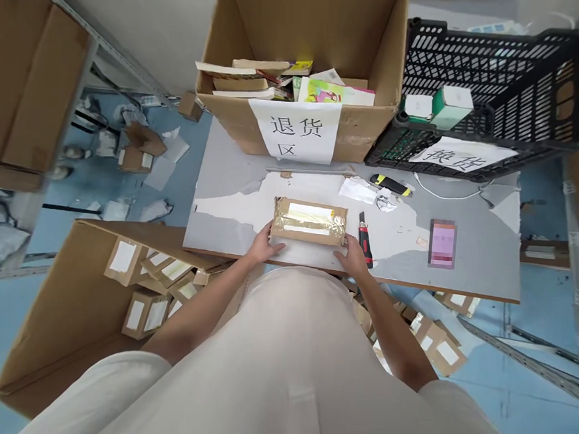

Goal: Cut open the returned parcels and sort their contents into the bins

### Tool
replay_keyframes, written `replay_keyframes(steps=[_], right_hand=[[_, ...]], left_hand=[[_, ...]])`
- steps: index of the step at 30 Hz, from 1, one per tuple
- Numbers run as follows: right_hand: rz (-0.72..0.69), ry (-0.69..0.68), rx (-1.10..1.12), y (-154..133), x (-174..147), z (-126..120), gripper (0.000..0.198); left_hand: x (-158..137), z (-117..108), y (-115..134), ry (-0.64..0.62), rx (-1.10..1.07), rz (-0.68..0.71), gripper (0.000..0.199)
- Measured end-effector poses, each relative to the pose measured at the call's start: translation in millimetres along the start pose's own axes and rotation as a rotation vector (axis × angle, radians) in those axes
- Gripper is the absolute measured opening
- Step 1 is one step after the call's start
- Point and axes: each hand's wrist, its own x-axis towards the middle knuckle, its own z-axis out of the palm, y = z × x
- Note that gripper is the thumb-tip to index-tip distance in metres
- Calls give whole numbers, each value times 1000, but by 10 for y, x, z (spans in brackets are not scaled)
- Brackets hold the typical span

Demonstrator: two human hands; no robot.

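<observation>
A small cardboard parcel (284,222), wrapped in clear tape with a white label on top, lies near the front edge of the table. My left hand (263,244) grips its lower left corner, and my right hand (351,254) grips the lower right corner. The thumbs point inward in front of the box; some fingers are hidden at its ends. Just right of my right hand lies a red and black utility knife (364,241). A black and yellow utility knife (391,184) rests farther back, beside crumpled white paper (386,199).
At the back of the table (485,279) stand a large carton (361,132) of books and a black plastic crate (492,122) with small boxes. A phone (442,244) lies to the right. Another open carton (56,306) with several parcels is on the floor at left.
</observation>
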Motion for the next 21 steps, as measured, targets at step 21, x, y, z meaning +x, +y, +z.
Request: replay_keyframes(steps=[21], right_hand=[[198, 74, -50, -251, 453, -142, 40]], left_hand=[[271, 200, 223, 167, 15, -71, 47]])
